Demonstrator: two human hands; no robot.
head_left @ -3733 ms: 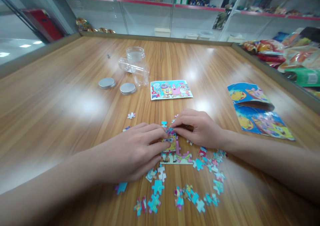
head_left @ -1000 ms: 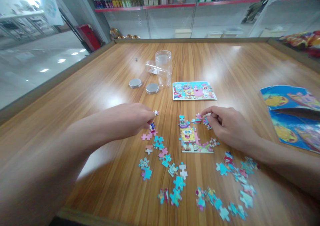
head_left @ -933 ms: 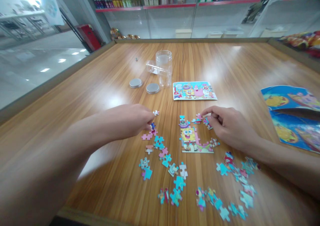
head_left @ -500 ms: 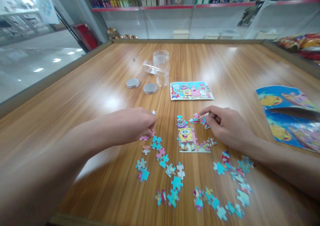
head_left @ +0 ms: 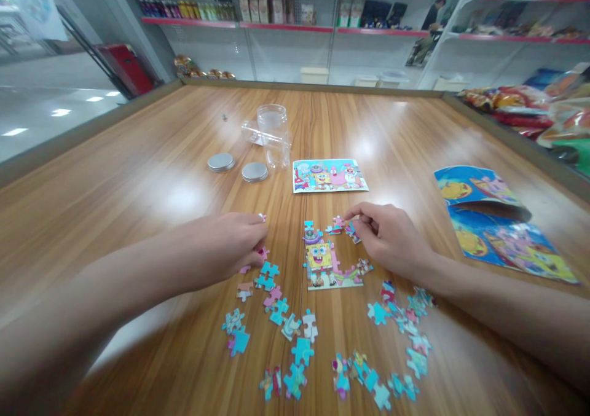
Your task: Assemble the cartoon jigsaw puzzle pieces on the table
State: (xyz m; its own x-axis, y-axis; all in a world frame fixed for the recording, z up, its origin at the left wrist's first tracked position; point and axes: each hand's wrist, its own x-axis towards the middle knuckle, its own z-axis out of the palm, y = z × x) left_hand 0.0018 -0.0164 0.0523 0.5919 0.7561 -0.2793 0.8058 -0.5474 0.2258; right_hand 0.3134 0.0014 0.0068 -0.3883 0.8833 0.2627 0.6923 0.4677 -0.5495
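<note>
My left hand (head_left: 235, 241) is closed, its fingertips down at a pink jigsaw piece (head_left: 262, 253) that they partly hide. Another small piece (head_left: 262, 217) peeks out beyond its knuckles. My right hand (head_left: 391, 235) has thumb and index finger bent around a jigsaw piece (head_left: 353, 231), the index tip at a joined pink piece (head_left: 338, 222). Between the hands lies a partly joined puzzle (head_left: 319, 256) with a yellow square character, open at its upper right. Loose blue pieces (head_left: 302, 350) and more mixed pieces (head_left: 417, 362) are scattered on the near side.
A picture card (head_left: 330, 176) of the characters lies beyond the puzzle. Clear plastic jars (head_left: 273, 133) and two silver lids (head_left: 220, 161) (head_left: 255, 171) are at the back left. To the right is a folded blue printed sheet (head_left: 479, 219). The wooden table (head_left: 161, 176) has a raised edge.
The view has swung, so everything sits farther left and a little lower. Both hands keep nearly the same places beside the puzzle, and the pieces look unmoved on the table.
</note>
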